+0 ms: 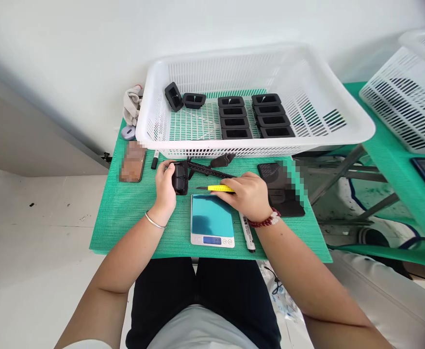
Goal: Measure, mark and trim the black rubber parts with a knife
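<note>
My left hand (166, 186) is closed around a black molded part (180, 178), held up over the left of the green-covered table. In my right hand (248, 193) is a yellow utility knife (220, 188), its dark blade pointing left toward the part but apart from it. Between and below the hands lies a small digital scale (212, 215) with a shiny blue-green plate; its display seems to read 0.0. Behind the knife rests a black caliper (208, 170), with a dark curved piece (222, 160) near it. A white marker (248, 232) lies under my right wrist.
A large white basket (256, 150) stands at the back, holding several black rectangular parts (234, 122) in rows. At left are a phone (132, 165), a black-capped marker (155, 159) and a cloth (131, 104). A dark flat item (287, 206) lies right; another basket (398, 92) stands farther right.
</note>
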Action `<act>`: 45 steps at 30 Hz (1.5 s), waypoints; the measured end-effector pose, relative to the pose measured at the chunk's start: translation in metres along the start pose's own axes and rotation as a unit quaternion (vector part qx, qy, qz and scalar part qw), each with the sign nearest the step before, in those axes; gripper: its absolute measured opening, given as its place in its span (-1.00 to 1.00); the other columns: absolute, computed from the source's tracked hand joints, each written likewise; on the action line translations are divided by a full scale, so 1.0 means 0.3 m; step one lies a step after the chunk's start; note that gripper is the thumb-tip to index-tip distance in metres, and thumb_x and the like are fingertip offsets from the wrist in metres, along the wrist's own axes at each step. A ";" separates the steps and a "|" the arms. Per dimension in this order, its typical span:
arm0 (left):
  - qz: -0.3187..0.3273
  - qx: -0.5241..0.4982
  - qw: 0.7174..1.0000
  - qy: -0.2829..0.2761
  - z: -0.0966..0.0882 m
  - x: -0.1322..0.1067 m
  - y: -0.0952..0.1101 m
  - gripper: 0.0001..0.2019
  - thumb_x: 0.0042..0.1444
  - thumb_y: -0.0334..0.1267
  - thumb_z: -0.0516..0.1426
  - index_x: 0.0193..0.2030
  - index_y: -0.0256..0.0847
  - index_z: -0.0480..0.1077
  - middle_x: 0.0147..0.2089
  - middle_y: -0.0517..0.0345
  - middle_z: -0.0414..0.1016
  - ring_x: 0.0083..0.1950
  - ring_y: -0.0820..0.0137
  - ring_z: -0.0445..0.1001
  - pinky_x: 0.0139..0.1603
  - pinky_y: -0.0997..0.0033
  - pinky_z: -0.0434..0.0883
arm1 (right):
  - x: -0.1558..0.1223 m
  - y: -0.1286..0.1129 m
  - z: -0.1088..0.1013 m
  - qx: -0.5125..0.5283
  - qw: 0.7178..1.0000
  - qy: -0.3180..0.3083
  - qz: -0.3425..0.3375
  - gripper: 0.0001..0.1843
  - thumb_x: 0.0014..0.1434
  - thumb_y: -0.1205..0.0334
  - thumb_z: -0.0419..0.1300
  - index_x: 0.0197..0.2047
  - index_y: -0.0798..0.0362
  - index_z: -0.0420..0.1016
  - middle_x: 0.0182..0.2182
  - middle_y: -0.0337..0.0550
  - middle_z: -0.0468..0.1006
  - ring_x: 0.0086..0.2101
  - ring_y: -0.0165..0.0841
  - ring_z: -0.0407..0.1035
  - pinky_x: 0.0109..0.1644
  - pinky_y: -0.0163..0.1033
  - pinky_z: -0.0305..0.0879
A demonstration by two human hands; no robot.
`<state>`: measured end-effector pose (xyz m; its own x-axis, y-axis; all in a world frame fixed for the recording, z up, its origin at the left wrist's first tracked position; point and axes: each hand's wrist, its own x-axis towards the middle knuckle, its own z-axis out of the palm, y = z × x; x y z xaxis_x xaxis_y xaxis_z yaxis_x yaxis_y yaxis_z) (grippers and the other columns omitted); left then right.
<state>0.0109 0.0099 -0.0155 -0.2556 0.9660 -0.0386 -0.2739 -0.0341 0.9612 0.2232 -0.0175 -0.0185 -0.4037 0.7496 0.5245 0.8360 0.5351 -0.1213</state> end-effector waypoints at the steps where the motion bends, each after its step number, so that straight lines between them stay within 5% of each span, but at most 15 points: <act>1: 0.001 0.002 1.000 -0.002 0.000 -0.001 0.000 -0.73 0.05 -0.03 0.16 -0.25 -0.20 0.38 -0.32 0.15 0.37 -0.42 0.48 0.34 -0.57 0.55 0.27 | 0.001 0.001 0.000 -0.008 1.000 0.013 0.013 -0.50 0.19 -0.19 0.10 -0.44 0.08 0.52 -0.67 -0.22 0.47 -0.62 -0.44 0.22 -0.39 -0.24 0.01; 16: 0.023 0.016 1.000 0.007 -0.009 0.017 0.004 -0.74 0.09 -0.04 0.14 -0.24 -0.21 0.39 -0.26 0.12 0.41 -0.26 0.41 0.41 -0.28 0.46 0.39 | 0.011 -0.017 0.012 0.015 0.999 0.008 -0.030 -0.44 0.20 -0.24 0.05 -0.47 0.08 0.51 -0.68 -0.22 0.47 -0.61 -0.44 0.26 -0.37 -0.25 0.01; 24: 0.012 0.005 1.000 0.022 -0.015 0.027 0.001 -0.70 0.05 0.01 0.17 -0.24 -0.20 0.39 -0.31 0.15 0.39 -0.39 0.47 0.36 -0.49 0.52 0.32 | 0.004 0.002 0.008 0.013 1.000 0.000 0.010 -0.49 0.20 -0.20 0.08 -0.44 0.08 0.53 -0.63 -0.19 0.52 -0.60 -0.43 0.26 -0.36 -0.23 0.02; 30: 0.018 0.021 1.000 -0.001 -0.015 0.019 -0.004 -0.69 0.06 0.02 0.17 -0.24 -0.19 0.39 -0.28 0.13 0.41 -0.31 0.44 0.39 -0.41 0.51 0.36 | 0.002 -0.003 0.009 0.029 0.999 -0.028 -0.028 -0.46 0.18 -0.23 0.08 -0.45 0.08 0.54 -0.66 -0.21 0.48 -0.59 -0.44 0.29 -0.36 -0.24 0.03; 45: -0.009 0.002 1.000 0.005 -0.009 0.022 0.006 -0.71 0.05 0.00 0.17 -0.27 -0.19 0.37 -0.31 0.15 0.38 -0.38 0.47 0.36 -0.48 0.52 0.32 | 0.004 -0.017 0.011 0.025 1.000 -0.007 0.015 -0.45 0.19 -0.23 0.07 -0.45 0.08 0.54 -0.62 -0.18 0.52 -0.60 -0.43 0.29 -0.38 -0.25 0.02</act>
<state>0.0061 0.0153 -0.0149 -0.2594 0.9639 -0.0594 -0.2755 -0.0149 0.9612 0.2172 -0.0179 -0.0200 -0.3842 0.7703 0.5090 0.8279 0.5314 -0.1793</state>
